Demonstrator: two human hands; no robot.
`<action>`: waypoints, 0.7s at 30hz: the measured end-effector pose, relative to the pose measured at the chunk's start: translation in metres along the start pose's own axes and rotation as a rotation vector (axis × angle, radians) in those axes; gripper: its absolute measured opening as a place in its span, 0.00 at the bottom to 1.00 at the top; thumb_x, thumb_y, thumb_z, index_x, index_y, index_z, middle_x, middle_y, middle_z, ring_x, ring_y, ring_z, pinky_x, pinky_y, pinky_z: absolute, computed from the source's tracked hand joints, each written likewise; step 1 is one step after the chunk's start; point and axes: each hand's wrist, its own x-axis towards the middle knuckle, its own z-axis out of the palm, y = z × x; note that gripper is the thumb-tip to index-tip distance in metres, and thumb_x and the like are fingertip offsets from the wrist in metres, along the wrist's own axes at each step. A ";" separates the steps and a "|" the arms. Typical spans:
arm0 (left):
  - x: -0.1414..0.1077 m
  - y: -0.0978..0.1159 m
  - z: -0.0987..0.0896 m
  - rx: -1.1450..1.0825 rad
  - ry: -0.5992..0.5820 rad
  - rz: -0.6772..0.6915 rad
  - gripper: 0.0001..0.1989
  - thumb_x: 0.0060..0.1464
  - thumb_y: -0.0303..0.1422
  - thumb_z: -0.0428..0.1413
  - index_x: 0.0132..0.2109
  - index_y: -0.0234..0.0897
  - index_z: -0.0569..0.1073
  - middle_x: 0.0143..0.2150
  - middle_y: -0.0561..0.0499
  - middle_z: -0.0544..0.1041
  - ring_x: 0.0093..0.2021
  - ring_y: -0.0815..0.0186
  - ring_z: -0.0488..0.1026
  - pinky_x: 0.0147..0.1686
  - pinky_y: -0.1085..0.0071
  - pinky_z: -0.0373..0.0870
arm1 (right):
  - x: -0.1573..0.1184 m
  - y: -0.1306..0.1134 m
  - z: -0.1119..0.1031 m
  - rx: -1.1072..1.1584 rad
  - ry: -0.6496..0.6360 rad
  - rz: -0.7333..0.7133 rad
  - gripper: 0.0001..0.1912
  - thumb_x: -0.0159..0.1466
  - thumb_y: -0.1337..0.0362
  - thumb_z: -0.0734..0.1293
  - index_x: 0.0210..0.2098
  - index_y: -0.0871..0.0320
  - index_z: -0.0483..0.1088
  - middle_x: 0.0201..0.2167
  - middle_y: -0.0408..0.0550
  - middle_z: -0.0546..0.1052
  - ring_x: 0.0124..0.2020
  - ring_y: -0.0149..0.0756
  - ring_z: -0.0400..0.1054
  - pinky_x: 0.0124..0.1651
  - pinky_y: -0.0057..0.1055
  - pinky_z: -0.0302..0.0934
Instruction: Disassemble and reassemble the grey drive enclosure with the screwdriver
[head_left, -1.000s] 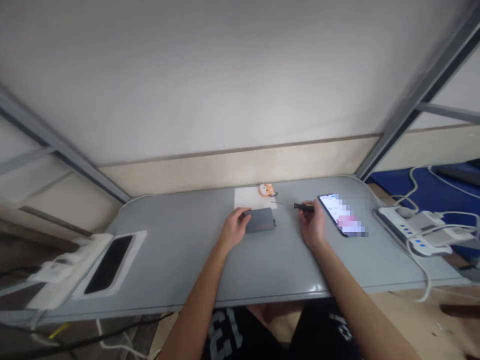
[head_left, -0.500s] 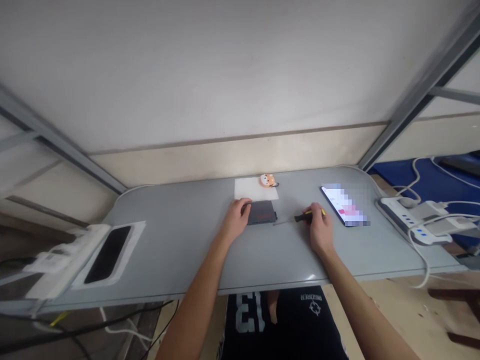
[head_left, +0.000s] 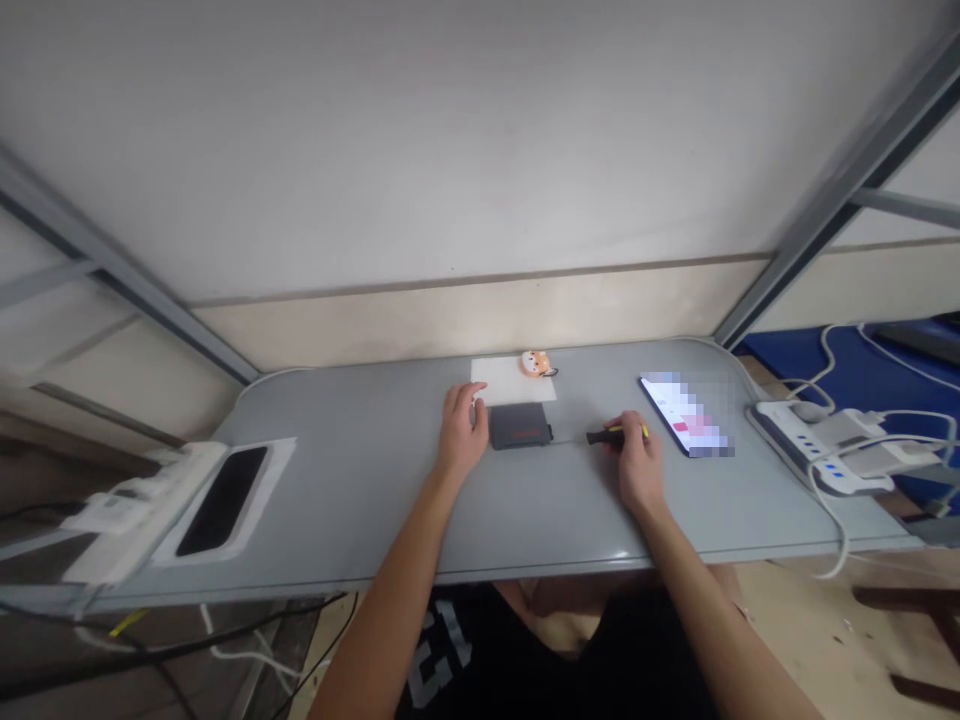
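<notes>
A flat dark grey box (head_left: 520, 426) with faint red lettering lies on the grey desk (head_left: 352, 460). Just left of it is my left hand (head_left: 462, 428), fingers apart and holding nothing, its fingertips near the white paper (head_left: 499, 380). My right hand (head_left: 637, 458) is wrapped round the black and yellow handle of a screwdriver (head_left: 604, 436). The thin shaft points left toward the box and is hard to make out. On the paper's right part rests an orange and white animal-shaped trinket (head_left: 535, 363).
A lit phone or tablet (head_left: 684, 415) lies right of my right hand. Beyond it sits a white power strip (head_left: 814, 448) with plugs and cables. At the left are a black phone (head_left: 223, 500) on white material and another white strip (head_left: 142, 515). Metal frame posts (head_left: 795, 215) flank the desk.
My left hand has let go of the dark box and moved slightly left, its fingers now apart. My right hand still holds the screwdriver. The view has shifted a little.
</notes>
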 end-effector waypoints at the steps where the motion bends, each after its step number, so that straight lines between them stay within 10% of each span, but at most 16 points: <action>1: 0.000 0.001 0.000 0.000 0.004 0.001 0.13 0.69 0.27 0.47 0.55 0.40 0.71 0.51 0.42 0.74 0.54 0.58 0.72 0.54 0.58 0.72 | 0.000 0.000 0.000 0.001 0.002 0.001 0.24 0.68 0.42 0.62 0.28 0.55 0.71 0.22 0.41 0.69 0.25 0.33 0.63 0.31 0.32 0.57; 5: 0.000 0.005 0.000 0.000 -0.028 0.013 0.13 0.69 0.27 0.46 0.53 0.41 0.72 0.49 0.44 0.75 0.53 0.58 0.72 0.54 0.58 0.72 | -0.001 0.000 0.000 0.021 -0.031 -0.003 0.26 0.67 0.39 0.63 0.28 0.54 0.72 0.22 0.42 0.70 0.26 0.35 0.64 0.31 0.32 0.58; 13: 0.000 0.006 0.000 0.013 -0.029 0.015 0.13 0.68 0.25 0.46 0.52 0.41 0.72 0.47 0.44 0.76 0.52 0.58 0.73 0.53 0.59 0.72 | -0.008 -0.007 0.005 -0.117 -0.533 -0.115 0.21 0.68 0.43 0.64 0.38 0.53 0.77 0.31 0.46 0.80 0.34 0.40 0.71 0.40 0.34 0.62; 21: -0.001 0.007 -0.002 0.023 -0.055 0.007 0.13 0.68 0.24 0.46 0.50 0.41 0.73 0.46 0.45 0.77 0.49 0.60 0.73 0.52 0.60 0.73 | -0.012 -0.012 0.005 -0.134 -0.621 -0.121 0.18 0.68 0.46 0.66 0.44 0.51 0.79 0.41 0.48 0.82 0.43 0.43 0.74 0.47 0.36 0.65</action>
